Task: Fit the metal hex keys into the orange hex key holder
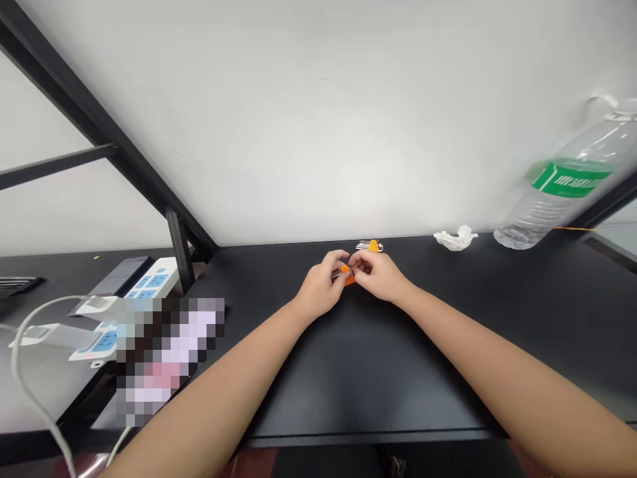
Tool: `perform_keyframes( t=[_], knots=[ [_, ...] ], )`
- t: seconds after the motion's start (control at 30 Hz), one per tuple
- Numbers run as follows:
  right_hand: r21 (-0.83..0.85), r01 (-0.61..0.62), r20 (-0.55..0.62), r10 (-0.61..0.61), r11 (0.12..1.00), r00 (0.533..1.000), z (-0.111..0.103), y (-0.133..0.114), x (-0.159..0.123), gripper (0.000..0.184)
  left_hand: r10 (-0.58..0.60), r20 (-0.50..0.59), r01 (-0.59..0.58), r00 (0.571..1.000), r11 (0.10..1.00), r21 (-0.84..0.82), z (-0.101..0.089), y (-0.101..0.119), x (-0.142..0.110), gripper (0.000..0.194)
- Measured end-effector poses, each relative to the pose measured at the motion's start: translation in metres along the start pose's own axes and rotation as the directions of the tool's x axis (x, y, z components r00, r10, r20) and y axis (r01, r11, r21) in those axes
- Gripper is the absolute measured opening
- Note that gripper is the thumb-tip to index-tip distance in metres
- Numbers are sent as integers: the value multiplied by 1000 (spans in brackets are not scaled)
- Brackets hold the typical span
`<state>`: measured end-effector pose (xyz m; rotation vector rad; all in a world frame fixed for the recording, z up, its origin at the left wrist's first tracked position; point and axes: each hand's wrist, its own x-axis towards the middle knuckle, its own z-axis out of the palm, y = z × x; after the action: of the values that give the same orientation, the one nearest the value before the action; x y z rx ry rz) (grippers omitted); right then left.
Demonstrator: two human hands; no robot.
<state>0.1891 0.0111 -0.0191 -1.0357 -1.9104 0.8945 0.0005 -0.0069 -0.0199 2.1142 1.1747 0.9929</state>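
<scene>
Both my hands meet above the middle of the black tabletop, near the wall. My left hand [323, 284] is closed on an orange-holdered hex key set [350, 279], with dark key shafts showing between thumb and fingers. From the other side, the curled, pinching fingertips of my right hand [382, 275] are at the right end of the same holder. My fingers hide much of the set, and single keys cannot be told apart. Just behind the hands, a second hex key set [371, 246] lies on the table, with silver keys in an orange holder.
A crumpled white tissue [456, 238] lies by the wall. Right of it stands a clear plastic bottle [567, 179] with a green label. At left are a black metal frame [180, 249], a white power strip [154, 279] with plugs and cable, and a pixelated flat object [174, 358].
</scene>
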Motion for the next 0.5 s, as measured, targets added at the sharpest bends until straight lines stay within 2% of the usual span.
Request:
perform_keyframes(
  t=[0.23,0.37,0.5],
  knots=[
    [-7,55,17,-55,998,998,2,1,0,13,2,-7,-1,1000,1000,11,-1,0,1,31],
    [-67,17,-32,-19,998,999,-1,3,1,11,-17,-17,18,1000,999,48,0,-2,1,29],
    [-212,-86,-107,64,973,992,-11,16,5,14,-36,-38,39,999,995,92,-1,-5,1,26]
  ],
)
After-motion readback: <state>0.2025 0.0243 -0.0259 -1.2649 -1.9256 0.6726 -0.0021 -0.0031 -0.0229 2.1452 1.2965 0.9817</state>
